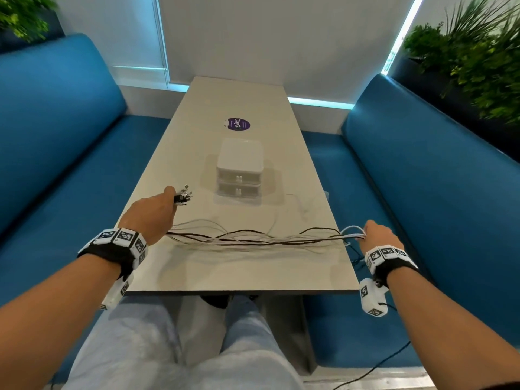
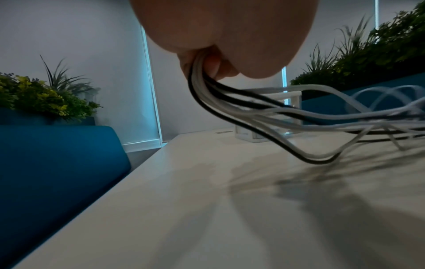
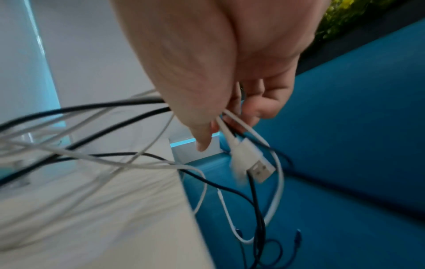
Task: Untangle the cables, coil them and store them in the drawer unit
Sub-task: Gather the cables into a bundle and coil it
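The cables [image 1: 253,237], white and dark, stretch in a loose bundle across the near part of the table [image 1: 225,271], in front of the drawer unit [image 1: 239,171]. The left hand [image 1: 152,215] has its fingers curled round one end of the bundle, and a cluster of plugs [image 1: 183,195] sticks out past its thumb, just left of the drawer unit's front. The right hand [image 1: 377,235] grips the other end at the table's right edge, well to the right of the drawer unit; white loops show at its fingers. In the right wrist view a white USB plug [image 3: 253,162] hangs just below the fingers [image 3: 260,107], and more cable ends drop past the table edge toward the blue bench [image 3: 345,145].

Both drawers of the unit look closed. How many cables there are cannot be counted: the strands overlap and blur. The left wrist view shows the strands [image 2: 230,102] leaving the closed fist [image 2: 225,36], the fingers mostly hidden behind the palm; the unit [image 2: 271,116] is partly screened by cables. The hanging ends under the right hand are cut off by the frame.
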{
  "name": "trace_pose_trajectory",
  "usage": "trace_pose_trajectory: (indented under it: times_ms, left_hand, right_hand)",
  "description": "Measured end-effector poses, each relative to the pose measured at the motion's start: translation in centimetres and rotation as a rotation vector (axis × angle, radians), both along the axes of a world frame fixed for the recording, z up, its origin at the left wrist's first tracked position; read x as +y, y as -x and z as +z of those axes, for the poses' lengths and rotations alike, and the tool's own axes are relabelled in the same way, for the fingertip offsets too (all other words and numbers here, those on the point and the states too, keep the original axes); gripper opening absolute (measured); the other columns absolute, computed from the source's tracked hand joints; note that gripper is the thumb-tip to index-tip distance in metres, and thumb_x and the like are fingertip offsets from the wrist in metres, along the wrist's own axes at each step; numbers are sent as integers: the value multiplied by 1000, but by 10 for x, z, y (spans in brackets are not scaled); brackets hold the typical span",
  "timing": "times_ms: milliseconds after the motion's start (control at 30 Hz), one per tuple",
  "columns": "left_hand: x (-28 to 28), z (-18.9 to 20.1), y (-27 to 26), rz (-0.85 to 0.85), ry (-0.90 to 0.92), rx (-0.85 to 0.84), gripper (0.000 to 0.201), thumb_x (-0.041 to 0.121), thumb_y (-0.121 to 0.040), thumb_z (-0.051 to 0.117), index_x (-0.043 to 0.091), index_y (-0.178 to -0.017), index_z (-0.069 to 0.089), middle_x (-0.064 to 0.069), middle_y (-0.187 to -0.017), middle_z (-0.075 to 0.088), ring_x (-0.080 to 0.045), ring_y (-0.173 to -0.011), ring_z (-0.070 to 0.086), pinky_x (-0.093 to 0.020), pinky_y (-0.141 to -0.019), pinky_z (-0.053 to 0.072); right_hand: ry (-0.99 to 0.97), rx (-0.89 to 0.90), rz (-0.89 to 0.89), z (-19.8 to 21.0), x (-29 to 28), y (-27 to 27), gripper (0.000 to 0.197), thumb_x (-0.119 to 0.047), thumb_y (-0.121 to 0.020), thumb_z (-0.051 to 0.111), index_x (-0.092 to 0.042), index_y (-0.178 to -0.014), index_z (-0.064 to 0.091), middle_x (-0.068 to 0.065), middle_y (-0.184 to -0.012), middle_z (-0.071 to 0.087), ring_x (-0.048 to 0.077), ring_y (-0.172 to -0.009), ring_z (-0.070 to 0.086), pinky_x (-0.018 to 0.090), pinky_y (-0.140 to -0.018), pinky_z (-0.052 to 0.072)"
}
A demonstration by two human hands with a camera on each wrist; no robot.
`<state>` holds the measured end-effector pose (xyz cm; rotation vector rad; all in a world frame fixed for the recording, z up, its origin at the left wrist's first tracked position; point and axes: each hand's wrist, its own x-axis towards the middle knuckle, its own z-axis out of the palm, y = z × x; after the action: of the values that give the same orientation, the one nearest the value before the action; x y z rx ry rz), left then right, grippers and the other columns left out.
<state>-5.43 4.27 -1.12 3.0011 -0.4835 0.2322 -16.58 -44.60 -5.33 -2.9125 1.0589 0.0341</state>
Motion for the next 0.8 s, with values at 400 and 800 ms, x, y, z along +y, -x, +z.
trace_pose_trajectory:
  times_ms: [400, 800]
  left_hand:
    - [4, -5, 4, 28, 10, 18, 14, 25, -103, 38, 17, -93, 33, 0, -61, 49, -24, -48, 50, -34, -44, 35]
    - [-8, 2, 2, 44, 394, 8, 16, 28, -104, 36, 12, -102, 37, -8, -67, 52, -30, -56, 49, -37, -49, 34]
  right_hand:
    - [-243, 118, 52, -6, -6, 11, 24, -41, -83, 73, -20, -79, 62, 2, -78, 64, 19, -71, 60, 27, -61, 46]
    - [-352, -250, 149, -1, 23, 8, 51, -19, -84, 66, -27, -129, 43, 2, -129, 36, 21, -84, 62, 29, -65, 48]
